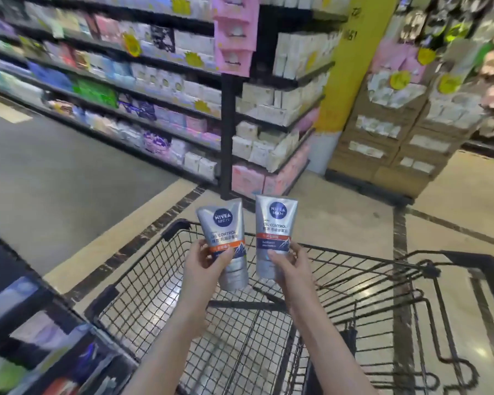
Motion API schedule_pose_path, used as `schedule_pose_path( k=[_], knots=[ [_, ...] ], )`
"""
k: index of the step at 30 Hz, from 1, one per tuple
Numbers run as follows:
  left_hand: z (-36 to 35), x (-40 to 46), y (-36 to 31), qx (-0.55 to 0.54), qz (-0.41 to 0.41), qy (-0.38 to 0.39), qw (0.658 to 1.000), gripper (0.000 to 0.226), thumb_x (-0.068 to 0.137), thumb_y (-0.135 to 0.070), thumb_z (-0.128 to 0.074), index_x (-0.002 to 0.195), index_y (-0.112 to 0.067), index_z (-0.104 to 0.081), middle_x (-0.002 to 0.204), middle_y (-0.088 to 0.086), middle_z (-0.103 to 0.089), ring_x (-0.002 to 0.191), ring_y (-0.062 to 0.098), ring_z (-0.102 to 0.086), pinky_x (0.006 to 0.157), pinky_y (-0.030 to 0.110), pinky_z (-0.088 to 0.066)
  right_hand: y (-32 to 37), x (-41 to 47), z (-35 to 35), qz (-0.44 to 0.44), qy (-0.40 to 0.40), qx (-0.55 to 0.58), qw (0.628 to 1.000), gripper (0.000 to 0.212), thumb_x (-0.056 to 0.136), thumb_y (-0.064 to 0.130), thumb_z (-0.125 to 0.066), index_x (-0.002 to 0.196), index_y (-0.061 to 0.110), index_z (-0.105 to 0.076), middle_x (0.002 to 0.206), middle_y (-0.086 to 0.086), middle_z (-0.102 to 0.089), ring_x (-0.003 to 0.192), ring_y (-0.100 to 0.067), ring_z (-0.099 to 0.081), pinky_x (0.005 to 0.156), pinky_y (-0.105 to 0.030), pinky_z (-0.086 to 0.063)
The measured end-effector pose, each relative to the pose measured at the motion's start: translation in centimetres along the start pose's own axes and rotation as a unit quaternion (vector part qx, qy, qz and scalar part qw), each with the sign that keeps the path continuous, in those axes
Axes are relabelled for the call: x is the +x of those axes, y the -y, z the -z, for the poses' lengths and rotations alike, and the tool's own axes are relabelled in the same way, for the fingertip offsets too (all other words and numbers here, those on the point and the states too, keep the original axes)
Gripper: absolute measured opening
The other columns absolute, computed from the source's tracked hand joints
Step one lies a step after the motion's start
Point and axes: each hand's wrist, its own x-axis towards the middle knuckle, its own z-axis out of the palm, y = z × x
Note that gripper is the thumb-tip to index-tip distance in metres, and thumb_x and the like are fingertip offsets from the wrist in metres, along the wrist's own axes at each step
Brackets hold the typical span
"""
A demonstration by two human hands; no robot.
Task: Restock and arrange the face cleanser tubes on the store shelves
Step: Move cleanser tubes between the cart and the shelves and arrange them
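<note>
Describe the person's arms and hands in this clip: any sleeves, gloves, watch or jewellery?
Both forearms are bare as far as the frame shows, with no sleeve in view. The left hand and right hand wear no gloves. No watch, bracelet or ring shows on either wrist or on the visible fingers, and the nails look short and unpainted.

Both bare forearms reached forward, side by side. The left hand [204, 259] and the right hand [287, 262] each had fingers and thumb curled in a grip (wrists roughly level, hands apart).

Open floor [69, 166] ahead — wire cart [340, 280] walls hem in both forearms.
</note>
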Motion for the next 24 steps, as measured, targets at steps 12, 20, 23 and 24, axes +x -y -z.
schedule_pose_path(
  k=[12,20,23,24],
  knots=[
    [9.5,-9.8,-8.1,-0.003,-0.189,-0.201,0.961,0.031,0.081,-0.014,-0.067,0.1,-0.031,-0.05,0.1,-0.003,-0.066,0.083,0.002,-0.065,0.069,0.017,-0.05,4.5,-8.2,-11.3,0.086,0.216,-0.027,0.972,0.034,0.078,0.021,-0.068,0.104,0.029,-0.047,0.099,-0.002,-0.065,0.089,-0.016,-0.063,0.076,-0.029,-0.047],
    [16.5,-14.8,-9.3,0.041,-0.231,-0.303,0.924,0.035,0.079,-0.011,-0.07,0.1,-0.03,-0.049,0.102,0.0,-0.065,0.094,0.012,-0.063,0.08,0.026,-0.049,2.9,-12.6,-17.9,0.074,0.312,-0.035,0.946,0.037,0.081,0.013,-0.068,0.112,0.018,-0.049,0.092,0.0,-0.066,0.08,-0.011,-0.064,0.072,-0.028,-0.051],
    [19.0,-16.1,-8.9,0.042,-0.228,-0.324,0.917,0.034,0.08,-0.011,-0.069,0.099,-0.031,-0.05,0.102,-0.005,-0.065,0.094,0.007,-0.063,0.079,0.022,-0.048,1.5,-13.6,-19.8,0.059,0.334,-0.042,0.94,0.036,0.081,0.013,-0.067,0.111,0.019,-0.048,0.094,-0.001,-0.066,0.077,-0.009,-0.066,0.069,-0.024,-0.048],
    [19.7,-16.4,-8.8,0.044,-0.227,-0.334,0.914,0.035,0.08,-0.011,-0.069,0.099,-0.031,-0.049,0.102,-0.004,-0.065,0.094,0.008,-0.063,0.079,0.023,-0.048,1.0,-13.7,-20.3,0.058,0.34,-0.044,0.938,0.035,0.081,0.013,-0.067,0.109,0.02,-0.048,0.094,-0.001,-0.067,0.077,-0.008,-0.067,0.069,-0.024,-0.048]
  ],
)
